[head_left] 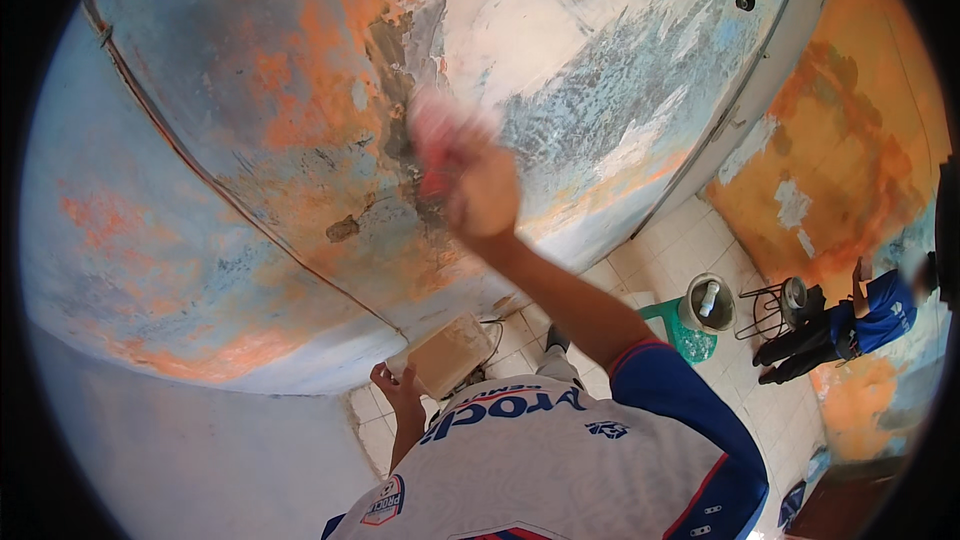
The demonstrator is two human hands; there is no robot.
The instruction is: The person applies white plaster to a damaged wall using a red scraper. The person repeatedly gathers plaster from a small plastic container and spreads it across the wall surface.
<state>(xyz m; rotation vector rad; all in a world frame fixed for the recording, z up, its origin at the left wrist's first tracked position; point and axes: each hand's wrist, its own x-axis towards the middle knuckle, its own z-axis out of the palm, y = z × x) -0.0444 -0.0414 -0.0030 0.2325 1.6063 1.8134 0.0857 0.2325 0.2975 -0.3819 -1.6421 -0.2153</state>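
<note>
My right hand is raised against the wall, closed around a red tool. Motion smears the tool, so its exact kind does not show. It sits at the border between bare, crumbling grey plaster and a smooth cream-white patch. Lower down, close to the foot of the wall, my left hand grips the edge of a shallow tan rectangular tray. Whatever lies in the tray is hard to make out.
A cable runs slantwise down the wall. On the tiled floor at right are a bucket with a bottle in it, a green speckled thing and a black metal stand. Beyond them stands a person in blue.
</note>
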